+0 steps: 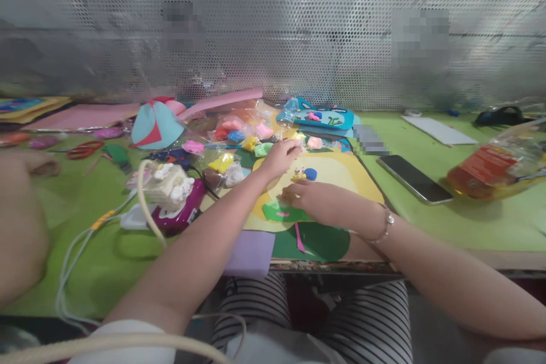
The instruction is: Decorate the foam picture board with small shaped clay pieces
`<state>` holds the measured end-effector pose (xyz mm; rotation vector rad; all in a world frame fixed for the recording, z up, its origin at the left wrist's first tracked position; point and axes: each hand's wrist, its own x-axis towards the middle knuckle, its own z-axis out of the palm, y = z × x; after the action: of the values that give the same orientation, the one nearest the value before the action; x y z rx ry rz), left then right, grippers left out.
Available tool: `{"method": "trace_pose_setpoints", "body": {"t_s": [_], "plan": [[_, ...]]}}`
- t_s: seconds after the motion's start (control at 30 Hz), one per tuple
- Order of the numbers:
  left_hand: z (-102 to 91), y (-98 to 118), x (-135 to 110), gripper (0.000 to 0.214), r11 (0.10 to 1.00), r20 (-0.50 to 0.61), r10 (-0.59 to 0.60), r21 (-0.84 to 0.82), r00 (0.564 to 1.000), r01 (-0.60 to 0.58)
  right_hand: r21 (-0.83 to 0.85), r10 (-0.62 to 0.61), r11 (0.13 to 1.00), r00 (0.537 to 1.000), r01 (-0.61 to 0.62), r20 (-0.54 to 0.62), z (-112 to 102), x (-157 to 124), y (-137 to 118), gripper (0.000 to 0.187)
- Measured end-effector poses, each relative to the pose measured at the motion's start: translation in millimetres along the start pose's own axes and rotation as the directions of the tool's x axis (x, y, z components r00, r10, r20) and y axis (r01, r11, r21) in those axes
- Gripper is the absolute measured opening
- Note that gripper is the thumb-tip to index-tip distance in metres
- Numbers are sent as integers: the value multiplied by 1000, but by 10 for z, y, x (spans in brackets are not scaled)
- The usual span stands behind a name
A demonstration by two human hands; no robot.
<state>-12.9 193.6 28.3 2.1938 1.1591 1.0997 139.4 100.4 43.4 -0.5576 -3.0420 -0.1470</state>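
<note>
Two bare hands work over a pale yellow sheet point(341, 165) at the front of the green table point(426, 233), and much of what they do is hard to see. The left hand point(281, 160) has its fingers bent close together near the bagged clay along the sheet's far side; whether anything is pinched there I cannot tell. The right hand point(313, 198) lies palm down over the sheet, fingers slightly bent, partly covering a green patch point(277, 213); its palm side is hidden, so I cannot tell if it holds something. Just beyond it sits a small clay figure with a blue round part point(310, 174), its yellow end too small to make out. The left forearm hides the sheet's left part. Another person's arm point(21, 227) is cut off at the left edge, and a bottle point(486, 170) reaches the right one. A dark green shape point(319, 242) runs out to the table's front edge, beside a purple sheet point(251, 250) overhanging it. Room is tight at left, where a maroon device point(181, 213) and cables stand near the left forearm; on the right, green surface shows between a phone point(414, 180) and the front edge.
</note>
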Motion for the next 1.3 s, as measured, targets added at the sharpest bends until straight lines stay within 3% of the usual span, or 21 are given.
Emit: {"method": "trace_pose_setpoints", "body": {"t_s": [0.13, 0.33, 0.6, 1.03, 1.3], "plan": [[2, 10, -5, 23, 1000, -3, -6, 11, 1000, 6, -74, 40, 996, 999, -39, 11, 0, 5, -14, 41], [8, -20, 13, 21, 1000, 5, -16, 17, 1000, 16, -55, 43, 998, 999, -41, 31, -39, 16, 16, 48], [18, -19, 14, 22, 1000, -7, -16, 16, 1000, 16, -131, 37, 991, 999, -36, 7, -17, 50, -12, 42], [15, -44, 26, 23, 1000, 7, -5, 16, 1000, 5, -149, 68, 987, 998, -65, 13, 8, 58, 1, 58], [9, -23, 11, 21, 1000, 6, -17, 19, 1000, 17, -214, 75, 974, 997, -72, 4, 8, 68, -38, 50]]}}
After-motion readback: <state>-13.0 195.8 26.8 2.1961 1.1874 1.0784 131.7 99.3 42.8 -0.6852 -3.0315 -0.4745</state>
